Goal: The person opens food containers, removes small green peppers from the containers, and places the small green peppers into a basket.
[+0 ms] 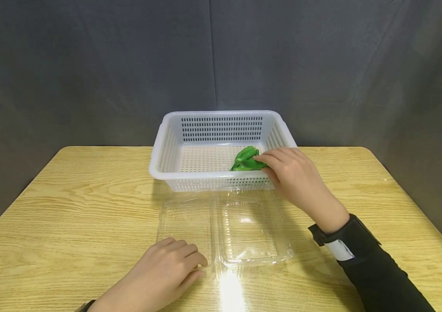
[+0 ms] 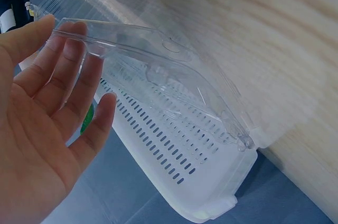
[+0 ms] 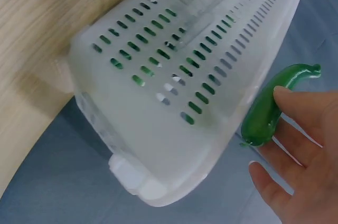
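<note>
My right hand (image 1: 292, 173) reaches over the front right of a white plastic basket (image 1: 158, 151). Between thumb and fingers it pinches a curved green pepper (image 3: 266, 109), which shows beside the basket's rim in the right wrist view. More green peppers (image 1: 246, 154) lie in the basket's near right part. Below the basket, a clear plastic clamshell box (image 1: 250, 234) lies opened out on the table. My left hand (image 1: 166, 271) rests at the near left part of this box, with loosely bent fingers (image 2: 79, 92) at its edge in the left wrist view.
The wooden table (image 1: 69, 208) has rounded far corners. A dark grey curtain (image 1: 127, 73) hangs right behind it and along both sides. The basket stands at the table's far edge, with slotted walls and a raised rim.
</note>
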The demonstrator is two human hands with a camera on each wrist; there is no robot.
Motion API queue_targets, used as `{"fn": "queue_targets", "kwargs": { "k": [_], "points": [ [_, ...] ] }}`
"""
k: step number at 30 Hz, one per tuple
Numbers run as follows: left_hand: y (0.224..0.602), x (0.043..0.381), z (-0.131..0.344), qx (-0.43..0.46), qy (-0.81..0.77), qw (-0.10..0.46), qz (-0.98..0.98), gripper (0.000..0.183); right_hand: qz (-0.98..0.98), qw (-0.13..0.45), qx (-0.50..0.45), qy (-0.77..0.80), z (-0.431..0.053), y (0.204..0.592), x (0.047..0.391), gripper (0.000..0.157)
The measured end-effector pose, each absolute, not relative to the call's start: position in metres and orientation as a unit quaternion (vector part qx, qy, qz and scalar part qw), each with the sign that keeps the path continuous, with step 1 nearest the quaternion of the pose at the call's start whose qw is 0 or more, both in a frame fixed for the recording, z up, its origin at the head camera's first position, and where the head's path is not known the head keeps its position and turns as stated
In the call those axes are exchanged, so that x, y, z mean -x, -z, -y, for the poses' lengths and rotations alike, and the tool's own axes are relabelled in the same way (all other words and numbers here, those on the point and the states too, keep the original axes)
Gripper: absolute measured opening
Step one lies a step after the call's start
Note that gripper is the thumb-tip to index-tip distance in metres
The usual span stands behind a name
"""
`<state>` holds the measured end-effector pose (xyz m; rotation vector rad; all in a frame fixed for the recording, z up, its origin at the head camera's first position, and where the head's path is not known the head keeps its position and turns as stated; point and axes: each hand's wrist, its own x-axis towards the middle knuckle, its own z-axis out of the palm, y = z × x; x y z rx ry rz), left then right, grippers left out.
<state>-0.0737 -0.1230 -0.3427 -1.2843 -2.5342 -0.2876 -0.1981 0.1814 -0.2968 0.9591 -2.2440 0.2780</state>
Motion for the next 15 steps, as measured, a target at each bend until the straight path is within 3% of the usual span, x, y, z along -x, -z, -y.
{"fn": "queue_targets", "kwargs": {
  "k": [15],
  "points": [
    [0.343,0.073,0.123,0.444,0.102,0.14,0.879,0.008,0.881,0.313,-0.341,-0.097,-0.196,0.307,0.211,0.032]
  ]
}}
